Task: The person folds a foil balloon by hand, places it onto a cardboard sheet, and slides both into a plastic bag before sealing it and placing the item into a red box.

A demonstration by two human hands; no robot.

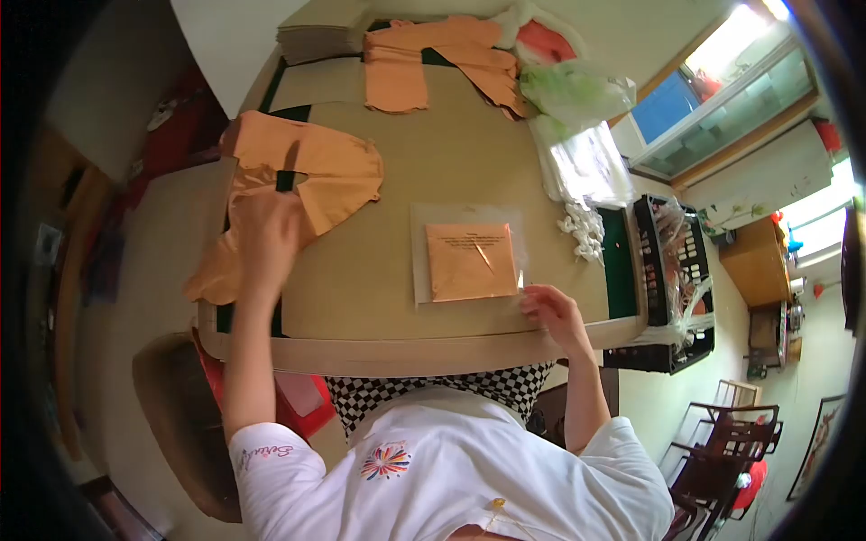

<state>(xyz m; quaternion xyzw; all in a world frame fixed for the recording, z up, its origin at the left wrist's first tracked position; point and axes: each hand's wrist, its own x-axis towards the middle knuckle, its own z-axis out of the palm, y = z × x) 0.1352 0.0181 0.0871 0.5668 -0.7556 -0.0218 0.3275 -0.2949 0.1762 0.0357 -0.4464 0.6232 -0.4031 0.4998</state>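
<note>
My left hand (271, 221), smeared by motion, is over a flat copper-orange foil balloon (338, 171) on the left of the table. Whether its fingers grip the foil cannot be made out. A second stretch of the same orange foil (216, 270) lies under and beside my left wrist. In front of me rests a clear plastic bag (420, 270) with a folded orange foil piece (471, 270) inside and small dark print on its upper part. My right hand (552, 311) is at the bag's lower right corner, fingers loosely bent and apart, holding nothing visible.
More orange foil balloons (397, 81) lie at the far edge beside stacked cardboard sheets (320, 43). Clear bags (591, 162), a green-tinted bag (577, 95) and a white tangle (585, 233) are on the right. A black crate (663, 279) stands beyond the table's right edge.
</note>
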